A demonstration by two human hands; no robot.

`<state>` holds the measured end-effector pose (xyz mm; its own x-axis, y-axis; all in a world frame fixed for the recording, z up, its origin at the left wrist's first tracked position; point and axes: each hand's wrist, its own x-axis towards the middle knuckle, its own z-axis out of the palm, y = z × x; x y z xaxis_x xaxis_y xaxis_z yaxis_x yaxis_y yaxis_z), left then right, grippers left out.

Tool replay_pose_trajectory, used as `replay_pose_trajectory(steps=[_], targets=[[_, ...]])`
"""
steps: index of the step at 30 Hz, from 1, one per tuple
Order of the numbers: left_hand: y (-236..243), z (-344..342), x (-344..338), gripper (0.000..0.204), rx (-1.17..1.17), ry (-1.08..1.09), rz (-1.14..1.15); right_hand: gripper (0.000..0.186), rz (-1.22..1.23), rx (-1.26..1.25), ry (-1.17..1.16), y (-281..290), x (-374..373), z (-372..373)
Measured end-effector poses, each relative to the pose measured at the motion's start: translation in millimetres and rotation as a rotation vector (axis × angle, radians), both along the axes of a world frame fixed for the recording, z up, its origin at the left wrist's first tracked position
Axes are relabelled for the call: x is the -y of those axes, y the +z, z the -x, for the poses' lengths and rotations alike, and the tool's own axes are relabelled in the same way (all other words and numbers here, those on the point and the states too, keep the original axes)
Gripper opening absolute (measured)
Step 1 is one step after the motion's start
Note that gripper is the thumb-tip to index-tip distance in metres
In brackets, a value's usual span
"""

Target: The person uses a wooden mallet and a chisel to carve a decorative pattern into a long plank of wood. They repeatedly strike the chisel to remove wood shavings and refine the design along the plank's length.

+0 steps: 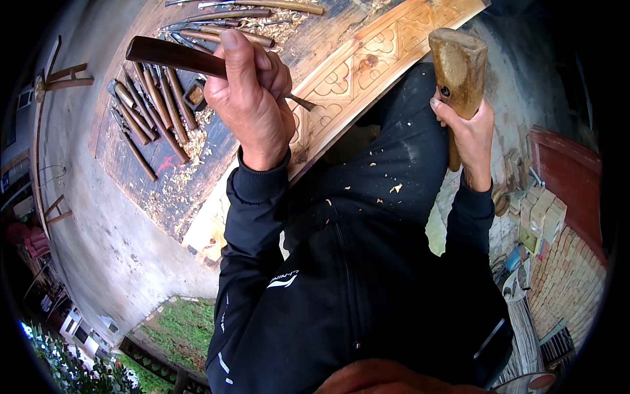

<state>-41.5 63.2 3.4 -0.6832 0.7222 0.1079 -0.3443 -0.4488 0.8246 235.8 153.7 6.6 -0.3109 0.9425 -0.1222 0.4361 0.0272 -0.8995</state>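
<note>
My left hand [256,108] is closed around a wood chisel [176,58]. Its dark wooden handle sticks out to the left, and its metal blade comes out below the fist on the right. The blade's tip lies over or against a long pale board [357,72] with carved petal and lattice patterns; I cannot tell whether it touches. On the right, my right hand [471,134] grips a wooden mallet [459,69] by its handle, head up, beside the board and apart from the chisel. The mallet's face looks worn.
Several chisels and gouges [157,98] lie left of my left hand on the worn workbench [118,177], with more [223,29] at the far side. Wood shavings [203,148] are scattered around a small dark box [195,95]. Stacked blocks [543,209] stand at the right near a red panel [567,190].
</note>
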Motion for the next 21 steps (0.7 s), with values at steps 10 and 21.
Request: replay_pose_trajectory(steps=[10,21], targets=[[-1,0,-1,0.044,0.015,-0.038,-0.013,0.019,0.000,-0.009,-0.019,0,2,0],[-8,-32,-1,0.035,-0.278,0.067,-0.014,0.042,-0.536,0.167,0.147,42,-4,21]])
